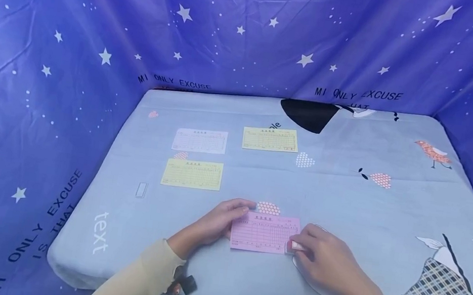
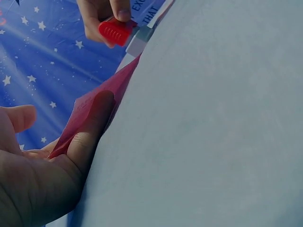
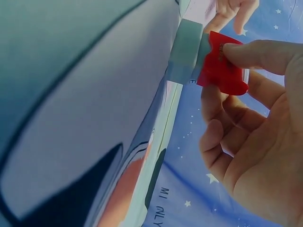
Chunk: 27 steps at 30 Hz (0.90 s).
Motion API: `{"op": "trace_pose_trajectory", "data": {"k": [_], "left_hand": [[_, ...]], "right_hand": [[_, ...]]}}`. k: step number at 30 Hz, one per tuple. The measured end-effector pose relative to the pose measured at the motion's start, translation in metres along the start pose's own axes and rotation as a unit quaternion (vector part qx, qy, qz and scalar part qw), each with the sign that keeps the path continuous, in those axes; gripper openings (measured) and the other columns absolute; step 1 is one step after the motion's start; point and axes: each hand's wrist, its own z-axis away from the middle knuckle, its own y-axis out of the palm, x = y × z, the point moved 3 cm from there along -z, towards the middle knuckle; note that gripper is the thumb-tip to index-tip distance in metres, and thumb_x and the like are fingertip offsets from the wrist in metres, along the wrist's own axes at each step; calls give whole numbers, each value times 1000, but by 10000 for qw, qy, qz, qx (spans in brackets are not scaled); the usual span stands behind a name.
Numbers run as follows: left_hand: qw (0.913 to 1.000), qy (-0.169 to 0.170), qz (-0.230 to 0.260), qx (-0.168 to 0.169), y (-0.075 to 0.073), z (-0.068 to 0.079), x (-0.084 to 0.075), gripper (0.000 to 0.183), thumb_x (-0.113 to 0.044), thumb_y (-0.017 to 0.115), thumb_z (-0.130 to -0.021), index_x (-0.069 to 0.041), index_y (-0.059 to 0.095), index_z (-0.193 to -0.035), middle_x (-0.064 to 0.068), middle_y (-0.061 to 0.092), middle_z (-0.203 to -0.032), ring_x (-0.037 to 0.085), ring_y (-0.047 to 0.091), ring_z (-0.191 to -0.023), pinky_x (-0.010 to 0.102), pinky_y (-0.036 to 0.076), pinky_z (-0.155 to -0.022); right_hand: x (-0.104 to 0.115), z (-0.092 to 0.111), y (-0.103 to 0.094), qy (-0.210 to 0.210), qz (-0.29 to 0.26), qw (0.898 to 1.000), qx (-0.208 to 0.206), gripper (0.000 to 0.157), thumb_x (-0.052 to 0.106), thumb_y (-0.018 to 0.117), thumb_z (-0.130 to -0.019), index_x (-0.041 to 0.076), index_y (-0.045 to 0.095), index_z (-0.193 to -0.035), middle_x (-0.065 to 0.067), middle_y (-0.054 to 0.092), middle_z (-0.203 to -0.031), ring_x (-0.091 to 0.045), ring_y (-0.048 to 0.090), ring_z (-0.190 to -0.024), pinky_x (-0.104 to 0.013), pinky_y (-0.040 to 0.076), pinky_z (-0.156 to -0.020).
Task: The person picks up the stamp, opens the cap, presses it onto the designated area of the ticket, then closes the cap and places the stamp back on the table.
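In the head view a pink printed slip [image 1: 264, 233] lies near the front of the bed-like table, between the two hands. My left hand [image 1: 222, 220] holds the slip by its left edge, and the left wrist view shows a finger [image 2: 90, 127] along that lifted edge. My right hand [image 1: 321, 256] grips a stamp [image 3: 223, 66] with a red handle and a grey, see-through base, thumb on one face and fingers on the other. The stamp's base is over the slip's lower right corner; its printing face is hidden.
Behind the pink slip lie a yellow slip [image 1: 192, 174], a pale pink slip [image 1: 200, 141] and another yellow slip [image 1: 271, 139]. A small black object [image 1: 189, 285] is at the front edge by the left sleeve. Purple star-printed curtains [image 1: 233, 32] enclose the back and sides.
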Motion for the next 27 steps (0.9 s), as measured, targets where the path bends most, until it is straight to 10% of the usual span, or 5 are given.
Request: {"op": "trace_pose_trajectory", "data": {"k": [27], "left_hand": [[10000,-87,22,-36,1,2,-3,41,-25,48,-106,-2,55,-138,17,67,-121,26,73,-90,39,61,-73]], "right_hand": [[11,-14,-2,248,276,9979,528,23,2,73,-73,24,74,-79,18,54,-75,-5,46,-67,-26,42,-59]]}}
